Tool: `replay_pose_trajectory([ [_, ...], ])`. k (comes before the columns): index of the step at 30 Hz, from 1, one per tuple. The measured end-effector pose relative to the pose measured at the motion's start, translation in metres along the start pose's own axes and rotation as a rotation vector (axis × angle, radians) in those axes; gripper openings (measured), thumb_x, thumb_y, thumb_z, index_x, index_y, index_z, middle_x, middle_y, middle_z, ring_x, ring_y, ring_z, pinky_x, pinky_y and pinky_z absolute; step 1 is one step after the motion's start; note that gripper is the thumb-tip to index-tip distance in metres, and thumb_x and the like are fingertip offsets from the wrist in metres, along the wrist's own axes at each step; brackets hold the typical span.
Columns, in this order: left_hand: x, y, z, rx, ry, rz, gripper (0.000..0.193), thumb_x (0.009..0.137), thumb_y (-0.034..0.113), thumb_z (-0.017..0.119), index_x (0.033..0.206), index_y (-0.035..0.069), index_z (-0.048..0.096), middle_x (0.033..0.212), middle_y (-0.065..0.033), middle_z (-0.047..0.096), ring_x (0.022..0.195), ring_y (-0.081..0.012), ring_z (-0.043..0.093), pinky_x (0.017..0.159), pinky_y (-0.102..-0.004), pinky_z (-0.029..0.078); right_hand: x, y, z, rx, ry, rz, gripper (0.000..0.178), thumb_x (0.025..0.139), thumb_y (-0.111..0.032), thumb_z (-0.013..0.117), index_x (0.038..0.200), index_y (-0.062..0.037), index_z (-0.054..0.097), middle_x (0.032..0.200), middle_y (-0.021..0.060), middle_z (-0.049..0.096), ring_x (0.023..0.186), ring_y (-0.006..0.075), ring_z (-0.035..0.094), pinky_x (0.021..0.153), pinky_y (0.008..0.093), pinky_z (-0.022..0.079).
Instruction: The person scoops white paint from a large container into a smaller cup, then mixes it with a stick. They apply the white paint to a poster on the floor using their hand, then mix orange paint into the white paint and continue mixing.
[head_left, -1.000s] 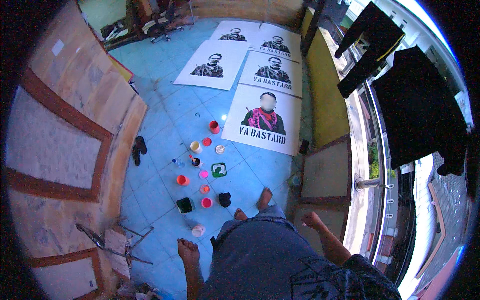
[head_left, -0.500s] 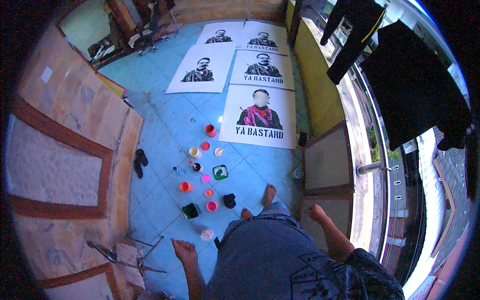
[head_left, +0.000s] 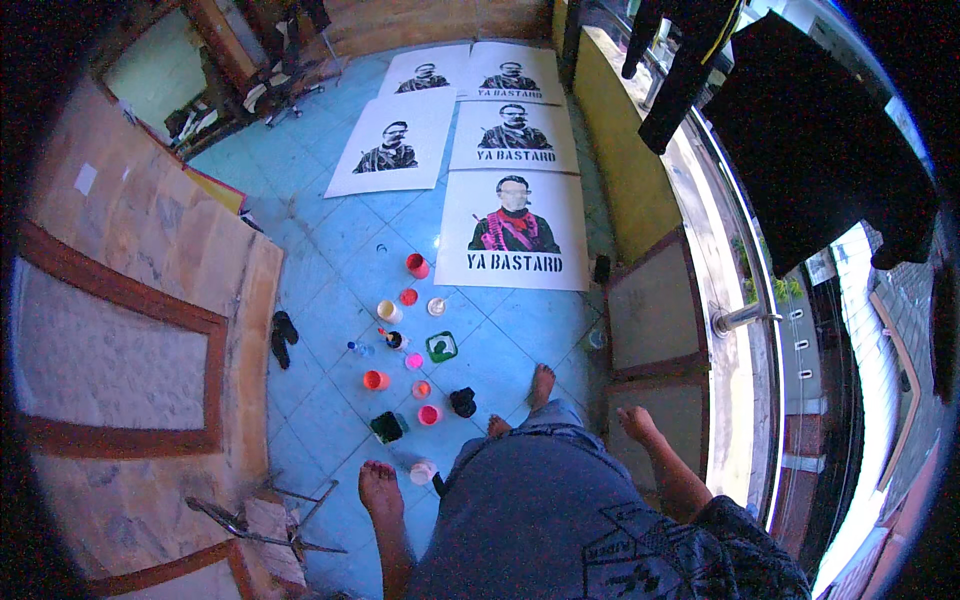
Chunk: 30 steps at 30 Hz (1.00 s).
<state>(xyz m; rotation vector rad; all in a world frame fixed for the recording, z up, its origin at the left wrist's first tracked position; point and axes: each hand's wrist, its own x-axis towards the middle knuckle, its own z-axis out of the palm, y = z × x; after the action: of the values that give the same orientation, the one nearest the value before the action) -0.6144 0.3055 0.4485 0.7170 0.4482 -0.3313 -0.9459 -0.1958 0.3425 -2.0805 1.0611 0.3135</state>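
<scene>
The left hand (head_left: 381,488) hung loosely open near a pale pot (head_left: 423,472) on the blue floor (head_left: 325,385); I couldn't tell whether the right hand (head_left: 638,424) was spread or closed. A pink-tinted poster (head_left: 512,236) lay beyond.

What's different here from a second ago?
The view has turned slightly, shifting everything in the picture. The left hand has moved a little forward and now shows just left of the pale jar. Neither it nor the right hand visibly took or released anything. The posters and paint pots stayed put.
</scene>
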Motion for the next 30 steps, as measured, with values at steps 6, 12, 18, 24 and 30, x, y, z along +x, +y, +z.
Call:
replay_pose_trajectory([
  [6,-0.016,0.004,0.068,0.368,0.023,0.088,0.038,0.096,0.016,0.052,0.131,0.002,0.044,0.128,-0.0159,0.053,0.114,-0.0292,0.055,0.098,-0.0394,0.045,0.003,-0.018,-0.003,0.142,-0.090,0.077,0.038,0.096,-0.032,0.048,0.088,0.0013,0.065,0.073,0.0143,0.066,0.067,0.0295,0.064,0.066,0.0423,0.050],
  [12,-0.027,0.000,0.113,0.602,-0.194,0.168,0.039,0.096,0.019,0.053,0.129,0.000,0.044,0.136,-0.0185,0.048,0.124,-0.0303,0.050,0.100,-0.0404,0.043,0.007,-0.087,-0.020,0.156,-0.023,-0.212,0.028,0.095,-0.024,0.052,0.097,0.0002,0.065,0.087,0.0130,0.068,0.077,0.0196,0.065,0.069,0.0372,0.051],
  [18,-0.046,-0.026,0.206,1.022,-0.629,0.438,0.041,0.098,0.022,0.050,0.131,-0.003,0.045,0.141,-0.0205,0.043,0.128,-0.0317,0.046,0.103,-0.0432,0.040,0.019,-0.234,-0.024,0.298,-0.296,-0.424,0.040,0.100,-0.033,0.050,0.112,0.0034,0.061,0.103,0.0109,0.067,0.099,0.0208,0.062,0.089,0.0374,0.048],
  [24,-0.055,-0.075,0.290,1.271,-1.115,0.883,0.070,0.095,0.057,0.037,0.136,0.000,0.044,0.146,-0.0266,0.035,0.136,-0.0437,0.031,0.112,-0.0524,0.024,-0.009,-0.382,-0.002,1.270,-0.978,-0.617,0.067,0.094,-0.035,0.056,0.146,-0.0028,0.028,0.146,0.0142,0.041,0.129,0.0301,0.045,0.107,0.0438,0.035],
  [30,-0.021,-0.082,0.269,1.500,-1.081,1.111,0.077,0.093,0.063,0.031,0.140,0.002,0.040,0.146,-0.0274,0.033,0.136,-0.0481,0.028,0.111,-0.0581,0.019,-0.001,-0.396,0.034,1.659,-1.209,-0.414,0.075,0.086,-0.043,0.056,0.145,-0.0036,0.030,0.147,0.0174,0.039,0.135,0.0345,0.037,0.110,0.0491,0.030],
])
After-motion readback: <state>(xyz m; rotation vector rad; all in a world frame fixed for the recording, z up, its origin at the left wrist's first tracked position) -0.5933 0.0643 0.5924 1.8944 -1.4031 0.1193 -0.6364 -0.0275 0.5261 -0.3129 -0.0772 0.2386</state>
